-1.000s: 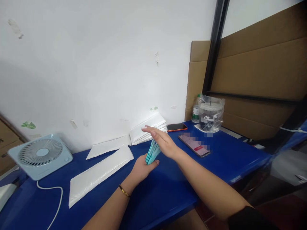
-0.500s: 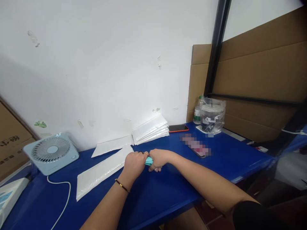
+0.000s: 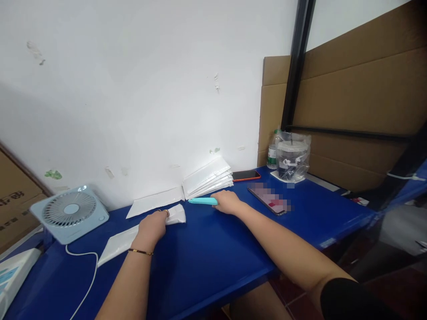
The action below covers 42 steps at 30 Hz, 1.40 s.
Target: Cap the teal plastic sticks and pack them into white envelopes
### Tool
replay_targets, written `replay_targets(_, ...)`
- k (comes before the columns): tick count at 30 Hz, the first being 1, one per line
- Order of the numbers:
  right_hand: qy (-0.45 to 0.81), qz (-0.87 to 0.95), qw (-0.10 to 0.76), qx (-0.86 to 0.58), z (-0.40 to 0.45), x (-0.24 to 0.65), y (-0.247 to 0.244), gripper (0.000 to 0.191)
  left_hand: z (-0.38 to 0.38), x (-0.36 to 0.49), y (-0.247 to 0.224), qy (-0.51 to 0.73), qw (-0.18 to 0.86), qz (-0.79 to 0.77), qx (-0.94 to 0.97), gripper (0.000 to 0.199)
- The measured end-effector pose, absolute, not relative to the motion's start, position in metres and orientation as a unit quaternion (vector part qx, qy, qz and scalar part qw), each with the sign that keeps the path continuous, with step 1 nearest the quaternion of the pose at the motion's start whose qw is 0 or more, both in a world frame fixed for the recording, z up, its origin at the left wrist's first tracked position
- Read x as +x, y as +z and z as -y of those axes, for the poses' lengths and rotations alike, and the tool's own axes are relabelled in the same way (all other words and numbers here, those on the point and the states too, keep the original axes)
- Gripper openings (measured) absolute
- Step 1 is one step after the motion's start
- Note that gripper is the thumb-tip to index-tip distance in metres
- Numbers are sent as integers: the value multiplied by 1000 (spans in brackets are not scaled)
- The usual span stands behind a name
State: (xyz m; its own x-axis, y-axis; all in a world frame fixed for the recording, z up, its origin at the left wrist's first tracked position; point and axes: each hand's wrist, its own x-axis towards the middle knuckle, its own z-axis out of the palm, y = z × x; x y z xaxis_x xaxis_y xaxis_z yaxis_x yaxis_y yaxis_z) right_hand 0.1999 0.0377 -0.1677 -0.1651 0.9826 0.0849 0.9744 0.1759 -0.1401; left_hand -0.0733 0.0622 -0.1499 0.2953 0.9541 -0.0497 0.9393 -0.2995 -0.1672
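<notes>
- Two bare hands are over the blue table.
- The left hand is closed on a long white packet, with its fingers bent over the middle. The packet lies slanted on the table.
- The right hand is closed on one end of a flat blue-green thing. The other end points left, just in front of the white pile.
- One more white packet lies by the wall, left of the pile.
- A black phone with an orange edge is right of the pile. A second phone lies nearer.
- The fan is far left; a bottle and a bagged cup are at the back right.
</notes>
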Motion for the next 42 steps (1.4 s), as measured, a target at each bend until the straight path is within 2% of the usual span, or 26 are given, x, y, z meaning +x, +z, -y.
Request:
replay_targets(5, 15, 780, 138, -611, -35, 229, -156, 20, -49, -47, -121, -32, 141, 534, -833, 41)
replay_targets(8, 28, 784, 151, -602, -32, 244, -148, 22, -46, -28, -124, -63, 118, 502, -855, 43)
replay_targets(10, 30, 786, 148, -600, -30, 251, -144, 23, -50, -24, -135, -62, 84, 486, -867, 65)
replay_targets(13, 18, 787, 126, -604, -29, 253, -143, 24, -57, -34, -153, 8, 5, 449, -893, 112)
replay_targets(16, 5, 788, 86, -610, -29, 247, -145, 23, -61, -50, -159, 86, -76, 442, -889, 131)
replay_targets(19, 7, 797, 53, -602, -28, 239, -148, 22, -59, -56, -155, 66, -126, 448, -883, 120)
replay_targets(23, -5, 815, 32, -578, -26, 231, -151, 19, -57, -52, -149, -2, -153, 436, -887, 80)
replay_targets(25, -28, 813, 26, -581, -25, 229, -151, 17, -58, -51, -147, -27, -173, 429, -886, 69)
replay_targets(34, -100, 804, 20, -586, -24, 212, -152, 23, -55, -46, -145, -88, -253, 389, -882, 62)
replay_targets(42, -176, 807, 56, -561, -15, 202, -146, 19, -56, -44, -143, -84, -274, 397, -872, 54)
